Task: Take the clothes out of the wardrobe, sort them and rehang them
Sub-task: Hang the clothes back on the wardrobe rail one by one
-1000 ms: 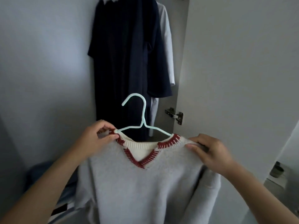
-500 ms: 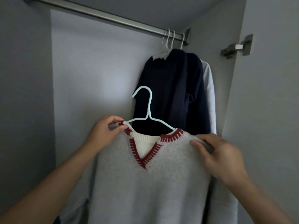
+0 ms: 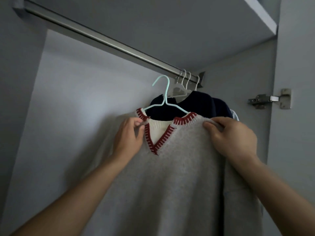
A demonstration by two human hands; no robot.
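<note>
One grey sweater (image 3: 179, 176), one mint hanger (image 3: 164, 97), three white hangers (image 3: 179, 90), one rail (image 3: 109, 42), two hands (image 3: 127, 138).

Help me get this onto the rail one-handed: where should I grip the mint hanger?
Probably the bare neck of the mint hanger just below its hook, coming from the front: it stands clear above the grey sweater, leaving the hook free for the rail.

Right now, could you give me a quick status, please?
Left hand and right hand grip sweater shoulders. Hanger hook below rail, not on. Rail's left free.
</note>
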